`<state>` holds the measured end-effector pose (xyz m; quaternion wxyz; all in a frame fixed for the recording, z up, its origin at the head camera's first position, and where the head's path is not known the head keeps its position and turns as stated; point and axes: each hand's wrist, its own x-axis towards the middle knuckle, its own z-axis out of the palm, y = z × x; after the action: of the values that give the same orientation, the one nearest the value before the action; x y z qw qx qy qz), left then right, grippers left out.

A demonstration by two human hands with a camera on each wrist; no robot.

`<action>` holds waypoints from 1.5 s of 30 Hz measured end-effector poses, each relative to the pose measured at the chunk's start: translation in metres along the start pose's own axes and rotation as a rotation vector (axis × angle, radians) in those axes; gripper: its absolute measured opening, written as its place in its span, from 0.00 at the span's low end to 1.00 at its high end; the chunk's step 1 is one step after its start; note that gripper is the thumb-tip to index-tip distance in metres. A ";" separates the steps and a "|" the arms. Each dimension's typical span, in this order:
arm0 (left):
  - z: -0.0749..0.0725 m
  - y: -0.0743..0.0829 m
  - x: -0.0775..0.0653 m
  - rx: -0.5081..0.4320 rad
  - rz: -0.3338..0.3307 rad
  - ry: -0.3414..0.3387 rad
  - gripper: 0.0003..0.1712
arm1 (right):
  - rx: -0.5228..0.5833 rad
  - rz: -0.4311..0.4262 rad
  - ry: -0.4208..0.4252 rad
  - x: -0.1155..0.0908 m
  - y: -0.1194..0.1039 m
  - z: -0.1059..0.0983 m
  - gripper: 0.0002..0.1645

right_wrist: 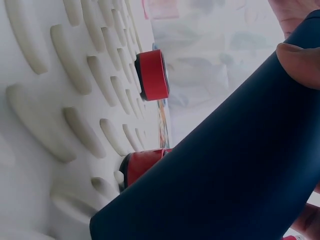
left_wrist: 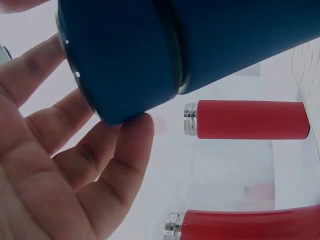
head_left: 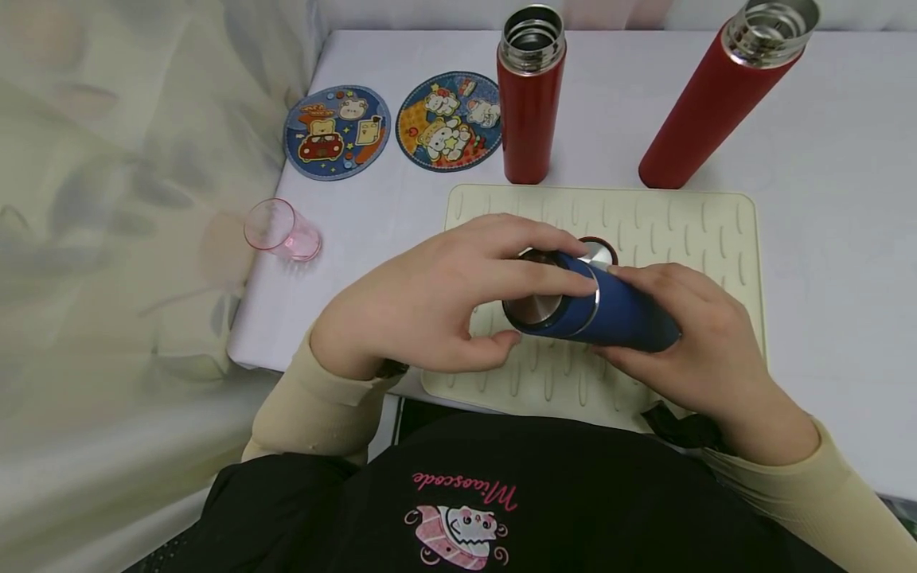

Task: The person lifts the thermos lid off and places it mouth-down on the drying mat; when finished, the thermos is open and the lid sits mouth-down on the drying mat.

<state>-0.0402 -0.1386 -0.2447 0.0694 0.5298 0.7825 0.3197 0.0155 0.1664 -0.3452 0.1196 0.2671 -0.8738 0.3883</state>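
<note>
A blue thermos flask [head_left: 634,314] leans over the cream mat, its lid [head_left: 552,306] towards the left and still on the body. My right hand [head_left: 705,342] grips the flask's body, thumb on one side and fingers on the other. The left hand [head_left: 437,294] lies at the lid, long fingers stretched across it. Its thumb stands apart from the lid in the head view. From the left wrist view, the fingertips [left_wrist: 135,127] touch the lid's side. Two red lids, one upper lid [right_wrist: 152,75] and one lower lid [right_wrist: 142,167], rest on the mat behind the flask.
The ribbed cream mat [head_left: 566,382] lies under the hands. Beyond it stand two lidless red flasks, one left [head_left: 530,119] and one right [head_left: 705,111]. Two round cartoon coasters, one left [head_left: 337,135] and one right [head_left: 440,151], and a pink glass [head_left: 297,239] are on the left.
</note>
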 end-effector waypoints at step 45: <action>0.008 -0.001 0.003 0.081 0.029 0.234 0.29 | -0.028 0.028 0.064 -0.002 0.002 -0.007 0.56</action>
<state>-0.0391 -0.1324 -0.2513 -0.0486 0.5026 0.7896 0.3487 0.0161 0.1732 -0.3424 0.1457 0.2404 -0.8787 0.3859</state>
